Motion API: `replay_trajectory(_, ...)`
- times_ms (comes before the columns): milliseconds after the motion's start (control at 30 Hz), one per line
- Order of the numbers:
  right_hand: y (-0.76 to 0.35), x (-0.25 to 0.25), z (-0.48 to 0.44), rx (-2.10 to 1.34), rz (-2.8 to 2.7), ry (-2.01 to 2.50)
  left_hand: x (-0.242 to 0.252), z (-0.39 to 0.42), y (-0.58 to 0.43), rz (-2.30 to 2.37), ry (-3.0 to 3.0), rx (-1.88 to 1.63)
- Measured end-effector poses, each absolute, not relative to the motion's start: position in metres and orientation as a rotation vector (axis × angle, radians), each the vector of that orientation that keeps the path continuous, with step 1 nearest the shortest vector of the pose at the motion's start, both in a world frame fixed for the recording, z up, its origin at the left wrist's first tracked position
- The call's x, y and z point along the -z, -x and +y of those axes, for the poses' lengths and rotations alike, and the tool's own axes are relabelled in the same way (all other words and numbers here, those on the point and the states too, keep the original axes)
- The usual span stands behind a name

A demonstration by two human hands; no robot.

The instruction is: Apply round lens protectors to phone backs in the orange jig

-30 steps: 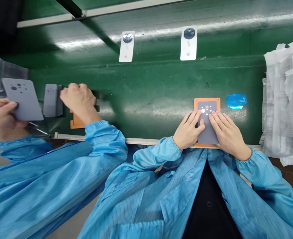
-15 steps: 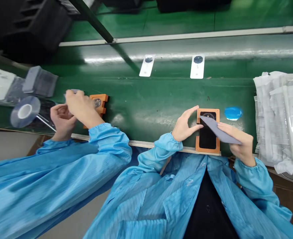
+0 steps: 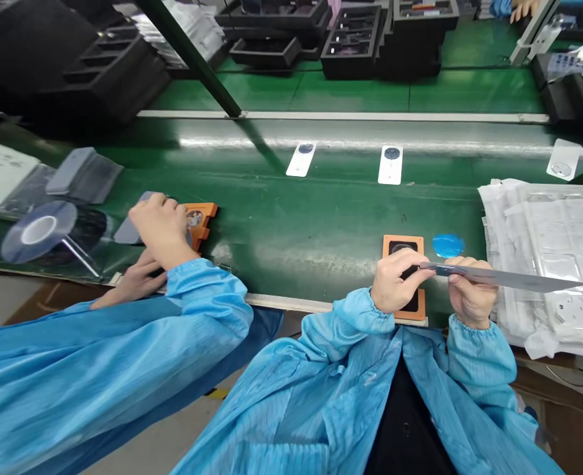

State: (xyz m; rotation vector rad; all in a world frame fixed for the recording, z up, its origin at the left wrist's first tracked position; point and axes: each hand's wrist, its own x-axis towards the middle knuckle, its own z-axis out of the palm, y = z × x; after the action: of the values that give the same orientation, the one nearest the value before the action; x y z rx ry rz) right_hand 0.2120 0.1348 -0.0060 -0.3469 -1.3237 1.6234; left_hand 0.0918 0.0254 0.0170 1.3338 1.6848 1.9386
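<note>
A thin grey panel (image 3: 529,280) is tilted nearly edge-on to me, above the front edge of the bench. My right hand (image 3: 473,295) is closed around its near part, thumb below and fingers above. My left hand (image 3: 394,280) pinches the panel's left end between thumb and fingertips. Below my left hand lies an orange fixture (image 3: 417,310) with a black, phone-shaped piece (image 3: 410,303) in it, partly covered by the hand. Just right of the fixture is a shiny blue film piece (image 3: 448,245) on the green bench.
White cards with dark round patches, such as one card (image 3: 390,168), lie farther back. Clear trays and white wrapping (image 3: 563,251) are stacked at right. At left, a co-worker's hands (image 3: 160,227) work by another orange fixture (image 3: 202,221), near a tape roll (image 3: 39,231).
My left hand has moved from beside the fixture to grip the panel's end. The panel has swung up and right, off the fixture. The view has tilted up.
</note>
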Motion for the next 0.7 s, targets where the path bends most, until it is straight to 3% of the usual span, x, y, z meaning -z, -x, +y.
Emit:
replay_trajectory(200, -0.125, -0.03, 0.214, -1.706, -1.042, 0.537, -0.022, 0.106, -0.007, 1.618, -1.183, -1.833)
replay_trajectory(267, -0.105, -0.037, 0.243, -1.854, -1.033, 0.698, -0.022, 0.139, 0.032, 1.862, -1.115, -1.705)
replay_trajectory(333, -0.103, -0.034, 0.25, -2.008, -1.098, 0.873, -0.018, 0.164, 0.063, 2.202, -0.976, -1.367)
replay_trajectory(533, -0.175, -0.008, 0.162, -2.094, -1.312, 0.843, 0.001, 0.21, 0.101, 2.373, -0.825, -1.073)
replay_trajectory(600, -0.219, -0.018, 0.139, -2.112, -1.627, 0.699, 0.0, 0.225, 0.1, 2.355, -0.835, -1.068)
replay_trajectory(700, -0.293, -0.054, 0.13, -1.863, -2.051, 0.571, -0.007, 0.245, 0.095, 2.214, -0.989, -1.13)
